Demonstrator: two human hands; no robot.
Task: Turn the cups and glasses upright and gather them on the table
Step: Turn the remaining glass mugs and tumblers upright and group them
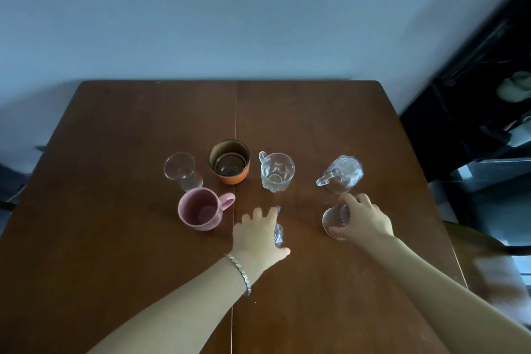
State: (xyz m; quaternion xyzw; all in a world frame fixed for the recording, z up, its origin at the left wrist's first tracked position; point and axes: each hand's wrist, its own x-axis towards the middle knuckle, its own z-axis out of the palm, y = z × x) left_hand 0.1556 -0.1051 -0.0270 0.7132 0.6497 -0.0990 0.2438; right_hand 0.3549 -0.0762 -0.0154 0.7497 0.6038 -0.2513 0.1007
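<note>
On the brown table stand an upright clear glass, an orange-brown cup, a clear handled mug and a pink mug. A second clear handled mug at the right looks upside down. My left hand covers a small clear glass, fingers wrapped around it. My right hand grips another clear glass from its right side. How these two glasses are turned is hard to tell.
A seam runs down the middle of the table. A dark shelf unit stands to the right of the table, a grey wall behind it. A bracelet is on my left wrist.
</note>
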